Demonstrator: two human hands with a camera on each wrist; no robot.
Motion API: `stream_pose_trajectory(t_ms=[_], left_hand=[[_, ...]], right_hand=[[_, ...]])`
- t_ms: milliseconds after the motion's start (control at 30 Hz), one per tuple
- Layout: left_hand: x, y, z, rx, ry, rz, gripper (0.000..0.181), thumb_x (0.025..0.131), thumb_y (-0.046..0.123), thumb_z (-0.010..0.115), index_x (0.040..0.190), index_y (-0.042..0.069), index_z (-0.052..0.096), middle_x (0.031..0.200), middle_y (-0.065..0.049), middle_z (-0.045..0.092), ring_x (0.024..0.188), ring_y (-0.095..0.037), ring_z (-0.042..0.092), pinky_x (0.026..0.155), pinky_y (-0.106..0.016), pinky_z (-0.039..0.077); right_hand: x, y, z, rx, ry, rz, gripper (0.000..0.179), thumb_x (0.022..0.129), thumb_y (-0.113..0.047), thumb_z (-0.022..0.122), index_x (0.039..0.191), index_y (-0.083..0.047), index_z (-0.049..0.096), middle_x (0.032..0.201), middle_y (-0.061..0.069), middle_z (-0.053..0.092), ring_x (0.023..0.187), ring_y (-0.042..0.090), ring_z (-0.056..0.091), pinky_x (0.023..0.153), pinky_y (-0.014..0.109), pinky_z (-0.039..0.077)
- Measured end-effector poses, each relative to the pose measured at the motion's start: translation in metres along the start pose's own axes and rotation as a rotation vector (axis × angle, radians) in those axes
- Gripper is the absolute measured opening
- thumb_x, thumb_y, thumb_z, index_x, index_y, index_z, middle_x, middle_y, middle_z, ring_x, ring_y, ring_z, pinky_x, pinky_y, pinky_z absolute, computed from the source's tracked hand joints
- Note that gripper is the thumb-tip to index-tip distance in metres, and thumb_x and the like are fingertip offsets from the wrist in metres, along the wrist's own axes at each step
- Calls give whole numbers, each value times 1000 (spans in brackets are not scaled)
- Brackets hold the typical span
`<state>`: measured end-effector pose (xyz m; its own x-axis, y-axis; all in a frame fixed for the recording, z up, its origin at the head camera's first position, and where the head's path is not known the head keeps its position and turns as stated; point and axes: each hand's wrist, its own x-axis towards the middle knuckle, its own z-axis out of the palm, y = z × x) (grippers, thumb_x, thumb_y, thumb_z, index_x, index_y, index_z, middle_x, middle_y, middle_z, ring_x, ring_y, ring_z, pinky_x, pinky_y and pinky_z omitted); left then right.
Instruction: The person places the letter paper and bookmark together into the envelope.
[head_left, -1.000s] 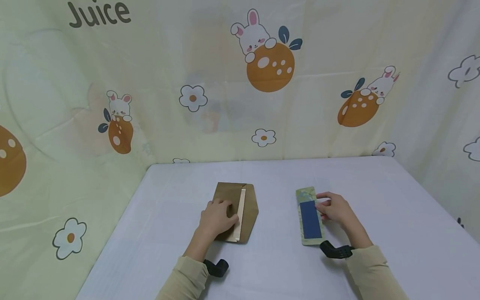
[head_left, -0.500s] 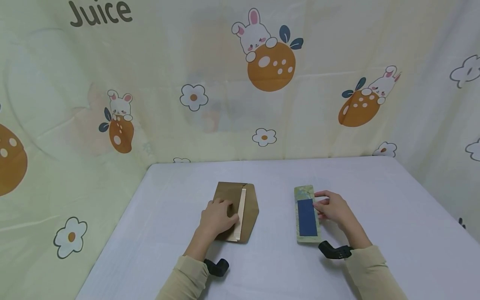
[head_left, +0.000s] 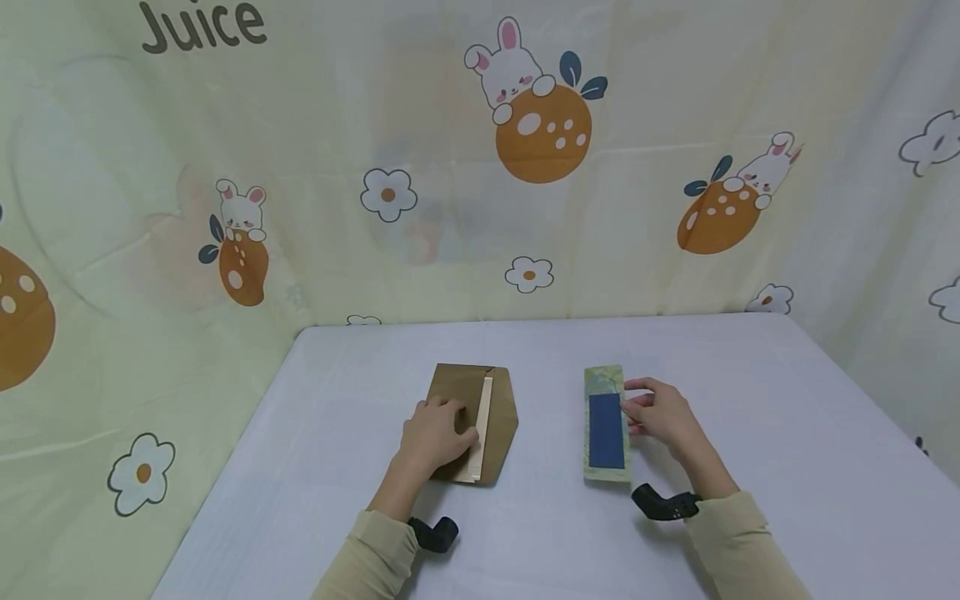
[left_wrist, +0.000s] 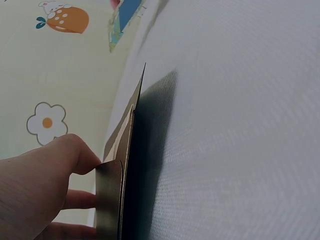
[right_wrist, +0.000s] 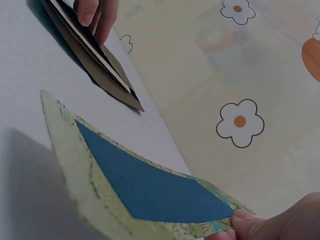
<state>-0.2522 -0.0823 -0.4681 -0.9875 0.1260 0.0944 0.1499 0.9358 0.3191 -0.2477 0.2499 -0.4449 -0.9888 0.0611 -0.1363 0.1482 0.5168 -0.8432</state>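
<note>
A brown paper envelope (head_left: 498, 454) lies on the table left of centre, its pointed flap spread to the right and a pale strip (head_left: 481, 425) running along its opening. My left hand (head_left: 435, 435) pinches the envelope near that opening. In the left wrist view its thumb meets the brown panel (left_wrist: 109, 195) edge, with fingers behind. To the right, my right hand (head_left: 660, 414) pinches the right edge of a long green patterned card (head_left: 604, 381) bearing a dark blue panel (head_left: 606, 432). In the right wrist view the card (right_wrist: 70, 150) bows slightly above the cloth, casting a shadow.
A white cloth covers the table (head_left: 540, 533). Behind and beside it hangs a pale curtain (head_left: 315, 125) with printed rabbits, fruit and flowers. Black wrist cameras (head_left: 435, 535) sit low by both wrists. A strip of table separates the envelope from the card.
My right hand has moved a little left and slightly away from me with the card, bringing it nearer the envelope and more upright in view. The left hand and envelope stay put.
</note>
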Motion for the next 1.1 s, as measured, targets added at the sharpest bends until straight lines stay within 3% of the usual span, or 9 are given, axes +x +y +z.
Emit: stream_pose_trajectory(t_ms=[600, 1100], left_hand=[[0, -2, 0, -6, -6, 1, 50, 82, 40, 60, 125, 16, 61, 132, -12, 55, 119, -35, 51, 85, -56, 47], [0, -2, 0, -7, -2, 7, 50, 82, 40, 60, 125, 16, 61, 131, -12, 55, 119, -35, 51, 85, -55, 48]], right_hand=[[2, -8, 11, 168, 68, -21, 47, 94, -8, 55, 137, 3, 40, 113, 25, 60, 70, 6, 63, 67, 28, 57], [2, -14, 29, 328, 110, -3, 49, 94, -7, 55, 140, -1, 38, 97, 7, 62, 69, 5, 63, 66, 24, 57]])
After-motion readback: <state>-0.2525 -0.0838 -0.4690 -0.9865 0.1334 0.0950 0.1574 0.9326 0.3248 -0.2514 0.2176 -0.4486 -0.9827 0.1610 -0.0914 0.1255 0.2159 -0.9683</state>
